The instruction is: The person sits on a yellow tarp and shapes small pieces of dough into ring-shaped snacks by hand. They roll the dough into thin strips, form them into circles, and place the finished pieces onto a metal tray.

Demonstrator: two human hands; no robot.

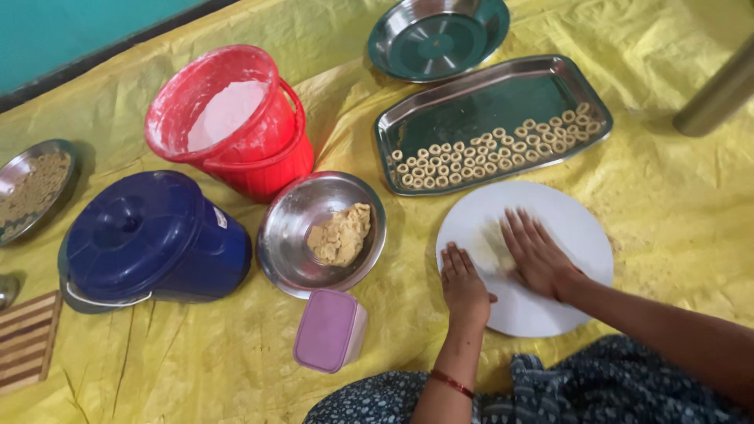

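Both hands lie flat on a round white board (550, 306) that rests on a yellow sheet (675, 212) spread over the floor; the right hand (536, 253) presses palm down on a pale strip of dough (492, 250), its fingers (518, 228) stretched out straight and released, closed on nothing; the left hand (463, 281) rests palm down at the board's near left edge, just beside the dough, fingers likewise spread and loose, a red bangle (451, 382) on its wrist; the dough itself is blurred and partly hidden under the right palm, so its exact shape cannot be told.

Just beyond the board lies a rectangular steel tray (471, 110) with rows of small dough rings (487, 157) along its near side; a round steel plate (437, 38) sits beyond the tray; left of the board stands a steel bowl (294, 235) holding a lump of tan dough (340, 234); in front of the bowl is a small lilac box (330, 330) with its lid on; further left a blue bucket (149, 239) lies under its lid, and behind it a red bucket (236, 122) holds white flour; at the far left edge another steel plate (31, 188) carries more rings; a striped wooden board (27, 341) shows in the lower left corner.
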